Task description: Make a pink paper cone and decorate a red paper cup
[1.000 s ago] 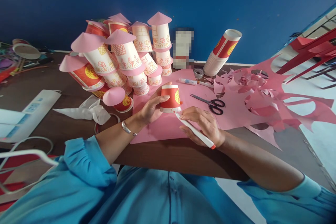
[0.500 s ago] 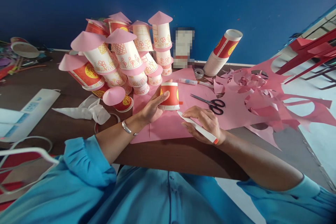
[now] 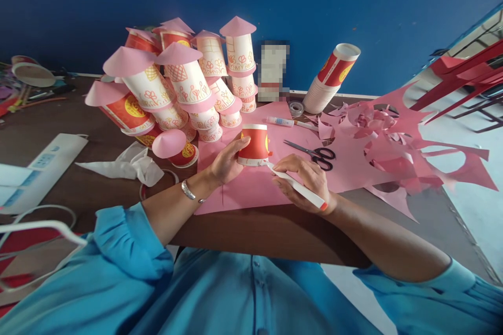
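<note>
My left hand (image 3: pixel 230 159) holds a red paper cup (image 3: pixel 254 142) with white bands at top and bottom and a yellow print at its side. My right hand (image 3: pixel 302 180) grips a white marker (image 3: pixel 304 194) with an orange end. The marker's tip meets the cup's lower white rim, where small marks show. Both hands are above pink paper (image 3: pixel 243 193) on the brown table (image 3: pixel 251 235). Black-handled scissors (image 3: pixel 316 154) lie just beyond my right hand.
Paper-cup towers (image 3: pixel 192 84) with pink cone roofs stand at the back left. Behind the scissors are a glue stick (image 3: pixel 280 122), a tape roll (image 3: pixel 296 109) and a leaning cup stack (image 3: pixel 332 78). Pink scraps (image 3: pixel 385 136) cover the right; crumpled white tissue (image 3: pixel 131 165) lies left.
The marker's tip has come up against the cup's lower rim, where it stood just apart before. My left hand keeps its hold on the cup.
</note>
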{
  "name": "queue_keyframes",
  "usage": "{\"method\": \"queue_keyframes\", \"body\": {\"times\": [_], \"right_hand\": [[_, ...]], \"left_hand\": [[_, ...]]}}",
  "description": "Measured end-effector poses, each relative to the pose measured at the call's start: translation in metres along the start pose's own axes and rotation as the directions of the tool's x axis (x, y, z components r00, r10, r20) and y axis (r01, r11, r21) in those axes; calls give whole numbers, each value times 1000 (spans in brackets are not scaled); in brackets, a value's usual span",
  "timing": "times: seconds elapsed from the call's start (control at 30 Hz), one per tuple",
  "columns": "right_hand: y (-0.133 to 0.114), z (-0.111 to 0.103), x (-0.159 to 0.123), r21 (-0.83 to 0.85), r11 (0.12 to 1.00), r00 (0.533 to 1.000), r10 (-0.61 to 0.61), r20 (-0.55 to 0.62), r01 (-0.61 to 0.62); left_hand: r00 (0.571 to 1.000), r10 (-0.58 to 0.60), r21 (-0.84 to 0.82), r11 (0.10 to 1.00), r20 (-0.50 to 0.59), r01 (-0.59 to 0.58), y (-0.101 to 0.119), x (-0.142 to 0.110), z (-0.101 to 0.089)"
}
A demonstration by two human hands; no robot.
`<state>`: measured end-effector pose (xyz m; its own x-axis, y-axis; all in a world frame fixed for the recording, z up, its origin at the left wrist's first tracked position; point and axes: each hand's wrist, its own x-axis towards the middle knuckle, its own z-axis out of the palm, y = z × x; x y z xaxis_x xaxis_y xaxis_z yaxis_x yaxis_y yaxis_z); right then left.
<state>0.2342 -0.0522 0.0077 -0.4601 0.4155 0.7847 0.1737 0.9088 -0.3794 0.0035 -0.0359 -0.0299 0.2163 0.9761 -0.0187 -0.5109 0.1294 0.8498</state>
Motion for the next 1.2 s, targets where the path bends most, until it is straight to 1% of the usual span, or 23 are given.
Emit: {"method": "queue_keyframes", "body": {"times": [0.2,0.43,0.6,0.7,0.87,1.07,1.2], "right_hand": [[1,0,1,-7,1000,1000,-1,-12,1],[1,3,1,-1,1000,1000,-15,-23,15],[2,4,0,6,1000,1000,-15,-7,15],[2,4,0,3,1000,1000,-17,-3,17],[2,4,0,-1,1000,1000,-25,5,25],[2,4,0,9,1000,1000,-21,17,21],[2,4,1,7,1000,1000,-20,19,20]], "left_hand": [[994,16,-12,1000,108,-15,2,0,1],[996,41,49,998,82,-45,-3,0,-8],[993,26,50,998,114,-32,0,0,-5],[991,39,44,998,125,-45,0,0,-3],[991,52,77,995,126,-62,-1,0,-4],[988,45,75,996,151,-57,-1,0,-4],[990,56,106,992,127,-70,-1,0,-5]]}}
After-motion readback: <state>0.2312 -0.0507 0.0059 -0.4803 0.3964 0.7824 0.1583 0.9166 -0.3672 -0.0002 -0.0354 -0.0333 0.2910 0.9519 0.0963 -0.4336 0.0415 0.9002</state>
